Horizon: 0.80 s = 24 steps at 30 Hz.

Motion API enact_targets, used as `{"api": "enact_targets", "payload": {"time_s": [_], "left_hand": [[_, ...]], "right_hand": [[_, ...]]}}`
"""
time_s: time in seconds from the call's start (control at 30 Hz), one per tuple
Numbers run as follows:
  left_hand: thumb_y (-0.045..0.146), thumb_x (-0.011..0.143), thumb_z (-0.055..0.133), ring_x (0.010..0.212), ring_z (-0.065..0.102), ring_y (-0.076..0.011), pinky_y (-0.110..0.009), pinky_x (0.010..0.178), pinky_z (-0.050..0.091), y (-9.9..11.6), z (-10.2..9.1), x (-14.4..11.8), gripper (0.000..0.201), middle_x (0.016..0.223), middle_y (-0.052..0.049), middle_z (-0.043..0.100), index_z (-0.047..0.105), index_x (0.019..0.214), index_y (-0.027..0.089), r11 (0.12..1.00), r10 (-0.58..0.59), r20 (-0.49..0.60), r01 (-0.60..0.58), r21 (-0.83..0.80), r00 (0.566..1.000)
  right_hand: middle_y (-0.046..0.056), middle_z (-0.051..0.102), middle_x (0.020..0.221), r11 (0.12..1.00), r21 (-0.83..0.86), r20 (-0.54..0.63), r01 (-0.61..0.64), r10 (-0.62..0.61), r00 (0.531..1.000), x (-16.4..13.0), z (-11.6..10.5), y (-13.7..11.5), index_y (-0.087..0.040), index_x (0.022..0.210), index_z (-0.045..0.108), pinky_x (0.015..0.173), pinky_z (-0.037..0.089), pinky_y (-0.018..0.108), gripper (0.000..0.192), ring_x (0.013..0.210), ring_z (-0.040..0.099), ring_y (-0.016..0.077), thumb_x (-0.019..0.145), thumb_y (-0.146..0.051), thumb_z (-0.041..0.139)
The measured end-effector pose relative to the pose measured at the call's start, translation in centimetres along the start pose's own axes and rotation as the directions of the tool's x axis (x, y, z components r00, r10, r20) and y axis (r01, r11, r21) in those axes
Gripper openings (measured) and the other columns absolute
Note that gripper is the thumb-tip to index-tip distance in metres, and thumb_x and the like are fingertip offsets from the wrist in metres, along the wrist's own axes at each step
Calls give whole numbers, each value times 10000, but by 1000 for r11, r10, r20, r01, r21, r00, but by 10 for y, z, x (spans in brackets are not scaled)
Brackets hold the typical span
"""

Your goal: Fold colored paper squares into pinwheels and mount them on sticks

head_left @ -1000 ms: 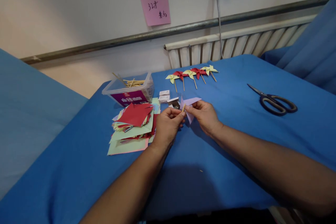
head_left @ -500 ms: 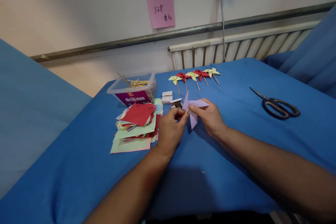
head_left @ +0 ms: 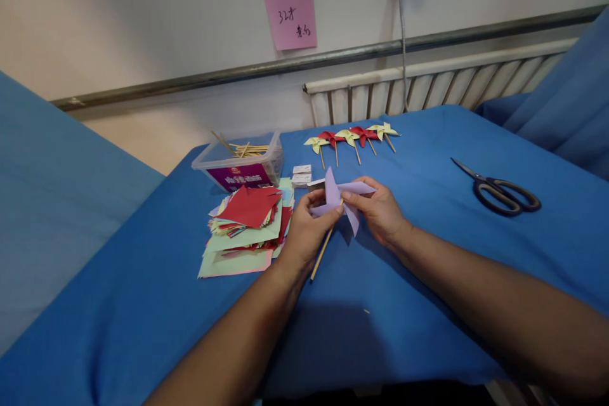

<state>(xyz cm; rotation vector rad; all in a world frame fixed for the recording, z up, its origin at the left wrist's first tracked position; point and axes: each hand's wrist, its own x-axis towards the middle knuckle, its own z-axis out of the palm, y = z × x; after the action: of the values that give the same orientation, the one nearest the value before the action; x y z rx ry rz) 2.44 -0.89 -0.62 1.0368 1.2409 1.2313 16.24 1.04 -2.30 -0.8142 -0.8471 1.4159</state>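
Between my hands is a purple paper pinwheel [head_left: 333,189], its blades spread out. A thin wooden stick [head_left: 321,255] slants from the pinwheel's centre down toward me, ending in a dark tip. My left hand [head_left: 310,222] pinches the pinwheel from the left, its thumb by the top of the stick. From the right, my right hand [head_left: 380,208] grips it, with the thumb pressed near the centre. Fingers behind the paper are hidden. Just beyond my left hand, a small open box [head_left: 316,184] is partly covered.
Coloured paper squares [head_left: 247,209] are stacked at left, before a plastic tub [head_left: 242,171] of wooden sticks. Small white boxes [head_left: 301,176] stand beside it. Several yellow and red pinwheels [head_left: 347,137] lie at the back. Black-handled scissors [head_left: 504,193] rest at right on the blue cloth [head_left: 428,342].
The stick now shows at full length, slanting below the pinwheel toward me. My left hand has shifted from the stick's end onto a purple blade, and the pinwheel has turned slightly.
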Motion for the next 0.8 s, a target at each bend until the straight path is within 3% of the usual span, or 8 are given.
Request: {"api": "enact_targets", "payload": {"time_s": [0.1, 0.2, 0.33, 0.5, 0.8], "left_hand": [[247, 578, 846, 929, 664, -192, -319, 853, 498, 4, 0, -1, 617, 1127, -112, 682, 587, 1131, 156, 999, 43, 32, -43, -15, 999], [214, 565, 844, 812, 676, -181, -306, 770, 511, 7, 0, -2, 652, 988, -88, 714, 575, 1156, 148, 1000, 22, 51, -20, -23, 998], [179, 543, 845, 745, 677, -166, -290, 737, 516, 7, -2, -2, 586, 903, -76, 723, 607, 1076, 133, 998, -46, 27, 47, -47, 999], [129, 536, 830, 694, 683, -159, -297, 737, 535, 8, -2, -2, 526, 828, -64, 730, 623, 1019, 137, 974, -128, 71, 139, -176, 989], [111, 543, 814, 665, 670, -144, -273, 691, 527, 3, -1, -1, 429, 801, -52, 722, 634, 932, 135, 984, -105, 16, 106, -141, 994]], "right_hand": [[-55, 583, 658, 1000, 6, 30, -9, 9, 1000, -1, 0, 1, -197, 774, 577, 548, 383, 231, 349, 576, 499, 96, 584, -327, 840], [-54, 585, 661, 1000, 12, 44, -9, 8, 999, -1, 0, 2, -195, 776, 576, 565, 396, 231, 353, 587, 507, 97, 586, -326, 843], [-55, 597, 666, 1000, 6, 53, -22, 22, 998, -1, 2, 3, -194, 771, 573, 590, 411, 241, 383, 596, 526, 103, 552, -324, 859], [-63, 573, 628, 998, -36, 52, -44, 46, 998, -2, 1, 4, -197, 760, 570, 557, 388, 241, 365, 556, 497, 99, 564, -328, 849], [-63, 559, 623, 994, -99, 42, -33, 37, 998, -1, 1, 2, -197, 755, 567, 545, 381, 245, 351, 552, 488, 99, 564, -312, 838]]}}
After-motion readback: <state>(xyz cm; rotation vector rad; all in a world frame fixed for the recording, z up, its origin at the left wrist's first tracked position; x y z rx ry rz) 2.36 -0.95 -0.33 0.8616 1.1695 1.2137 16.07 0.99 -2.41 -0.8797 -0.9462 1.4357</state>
